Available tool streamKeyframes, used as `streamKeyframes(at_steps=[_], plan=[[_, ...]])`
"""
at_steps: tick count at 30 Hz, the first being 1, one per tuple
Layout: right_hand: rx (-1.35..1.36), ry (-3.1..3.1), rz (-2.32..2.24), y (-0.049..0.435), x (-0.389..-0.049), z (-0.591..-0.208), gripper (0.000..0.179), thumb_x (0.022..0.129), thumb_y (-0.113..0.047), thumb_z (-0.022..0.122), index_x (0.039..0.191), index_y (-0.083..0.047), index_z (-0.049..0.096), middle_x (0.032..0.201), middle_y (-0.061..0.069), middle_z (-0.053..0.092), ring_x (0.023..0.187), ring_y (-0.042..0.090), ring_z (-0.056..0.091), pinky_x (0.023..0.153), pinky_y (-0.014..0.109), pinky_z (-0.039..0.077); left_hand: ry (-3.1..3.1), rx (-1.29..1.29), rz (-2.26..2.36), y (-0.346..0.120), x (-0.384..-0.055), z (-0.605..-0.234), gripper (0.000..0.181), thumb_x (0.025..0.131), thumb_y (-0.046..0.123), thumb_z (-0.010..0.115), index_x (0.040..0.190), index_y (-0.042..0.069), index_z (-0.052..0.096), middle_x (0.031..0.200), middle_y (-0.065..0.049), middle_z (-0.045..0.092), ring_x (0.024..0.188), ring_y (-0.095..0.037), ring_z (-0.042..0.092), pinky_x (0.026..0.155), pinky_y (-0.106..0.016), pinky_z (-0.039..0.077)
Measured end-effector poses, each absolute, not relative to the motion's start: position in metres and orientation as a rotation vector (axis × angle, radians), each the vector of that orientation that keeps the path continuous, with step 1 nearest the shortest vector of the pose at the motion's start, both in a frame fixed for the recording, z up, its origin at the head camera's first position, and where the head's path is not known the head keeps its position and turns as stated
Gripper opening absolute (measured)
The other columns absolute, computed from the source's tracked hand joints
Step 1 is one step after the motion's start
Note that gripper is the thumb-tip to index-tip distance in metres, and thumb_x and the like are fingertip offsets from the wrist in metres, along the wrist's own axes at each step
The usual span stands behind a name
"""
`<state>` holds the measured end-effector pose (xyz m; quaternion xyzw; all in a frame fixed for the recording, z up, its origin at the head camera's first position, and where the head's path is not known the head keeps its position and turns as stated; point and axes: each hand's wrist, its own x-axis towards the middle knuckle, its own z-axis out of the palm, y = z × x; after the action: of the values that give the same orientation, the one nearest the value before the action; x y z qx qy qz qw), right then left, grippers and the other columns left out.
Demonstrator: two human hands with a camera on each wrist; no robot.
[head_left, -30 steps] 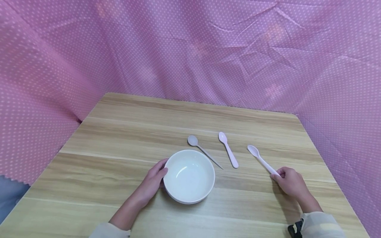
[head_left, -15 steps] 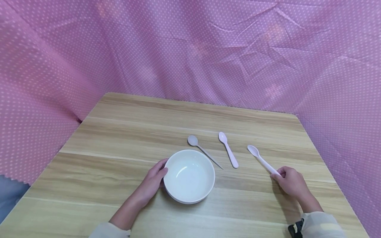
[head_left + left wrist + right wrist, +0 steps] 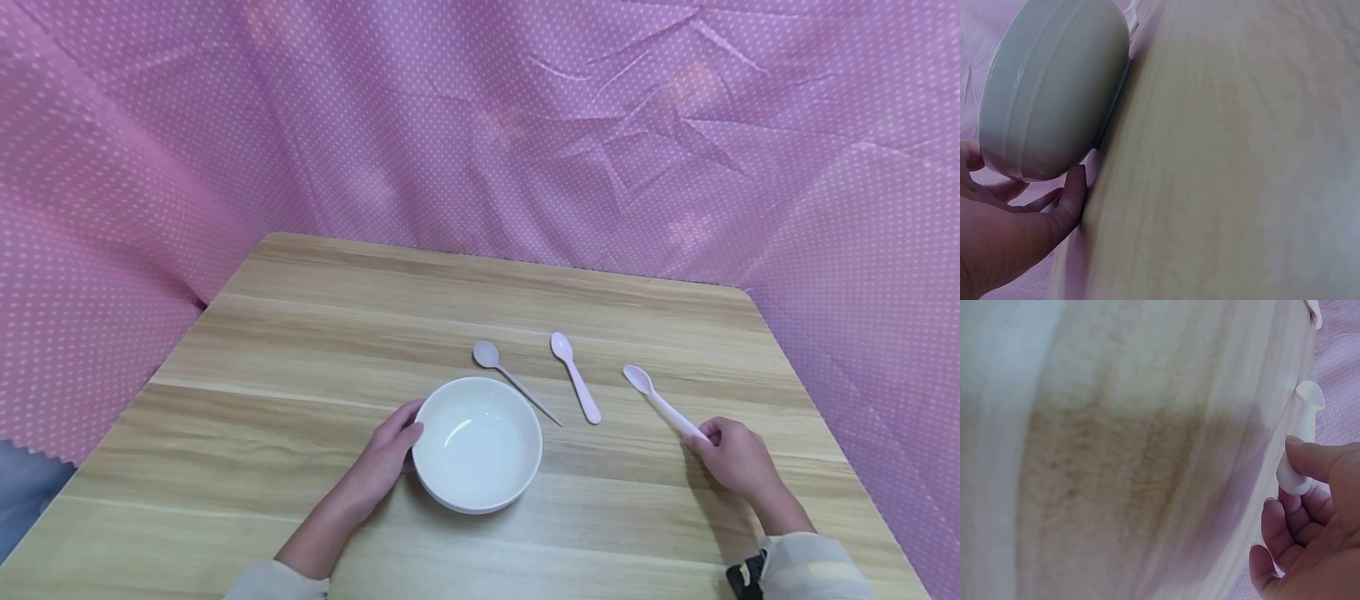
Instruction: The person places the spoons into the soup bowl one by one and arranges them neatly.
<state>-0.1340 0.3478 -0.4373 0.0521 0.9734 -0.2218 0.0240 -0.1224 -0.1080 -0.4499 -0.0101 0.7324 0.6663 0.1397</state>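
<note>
White bowl, on bench: gripped at left side by left hand, fingertips partly hidden. Pale spoon, bench's right: pinched by right hand, handle end obscured from above.

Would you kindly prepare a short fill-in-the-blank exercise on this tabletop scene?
1. The left grip holds a white ____.
2. The right grip pinches a pale spoon by its ____.
3. Counting that one, ____ spoons are visible.
4. Behind the table hangs a pinkish cloth patterned with white ____.

Missing words: bowl; handle; three; dots.
</note>
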Motion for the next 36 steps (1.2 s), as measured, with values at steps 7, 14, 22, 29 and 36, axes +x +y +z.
streamKeyframes(at_steps=[7, 14, 22, 29, 36], plan=[[0.159, 3.015, -0.694, 0.3483, -0.1341, -0.4367, 0.023, 0.088, -0.023, 0.062, 0.087, 0.0, 0.06, 0.067, 0.003, 0.053, 0.061, 0.016, 0.046, 0.054, 0.029, 0.038, 2.122, -0.034, 1.92, -0.108, -0.1228, -0.4516, 0.041, 0.101, 0.022, 0.036, 0.141, 0.015, 0.04, 0.14, -0.009, 0.046, 0.115, -0.023, 0.053, 0.088, -0.036, 0.051], [0.18, 3.007, -0.693, 0.3479, -0.1351, -0.4343, 0.026, 0.089, -0.025, 0.061, 0.089, 0.001, 0.06, 0.068, 0.003, 0.053, 0.062, 0.017, 0.046, 0.055, 0.029, 0.037, 2.121, -0.031, 1.921, -0.108, -0.1228, -0.4516, 0.041, 0.101, 0.022, 0.036, 0.142, 0.014, 0.04, 0.14, -0.009, 0.046, 0.115, -0.024, 0.053, 0.088, -0.036, 0.051], [0.195, 3.01, -0.691, 0.3471, -0.1357, -0.4327, 0.026, 0.089, -0.024, 0.061, 0.09, 0.002, 0.06, 0.068, 0.004, 0.053, 0.061, 0.017, 0.046, 0.053, 0.028, 0.037, 2.114, -0.044, 1.923, -0.1077, -0.1232, -0.4514, 0.042, 0.101, 0.021, 0.036, 0.142, 0.013, 0.039, 0.141, -0.009, 0.045, 0.116, -0.024, 0.053, 0.087, -0.036, 0.051], [0.18, 3.028, -0.695, 0.3473, -0.1358, -0.4304, 0.025, 0.089, -0.023, 0.06, 0.089, 0.002, 0.06, 0.068, 0.004, 0.054, 0.06, 0.016, 0.046, 0.052, 0.028, 0.037, 2.11, -0.046, 1.918, -0.1077, -0.1238, -0.4514, 0.042, 0.101, 0.022, 0.035, 0.142, 0.013, 0.038, 0.142, -0.009, 0.044, 0.117, -0.024, 0.052, 0.089, -0.037, 0.05], [0.179, 3.032, -0.687, 0.3477, -0.1363, -0.4298, 0.024, 0.089, -0.022, 0.059, 0.089, 0.002, 0.061, 0.068, 0.004, 0.054, 0.061, 0.017, 0.046, 0.054, 0.029, 0.037, 2.109, -0.049, 1.918, -0.1076, -0.124, -0.4506, 0.042, 0.101, 0.022, 0.035, 0.142, 0.013, 0.038, 0.142, -0.009, 0.044, 0.118, -0.025, 0.052, 0.089, -0.037, 0.05]])
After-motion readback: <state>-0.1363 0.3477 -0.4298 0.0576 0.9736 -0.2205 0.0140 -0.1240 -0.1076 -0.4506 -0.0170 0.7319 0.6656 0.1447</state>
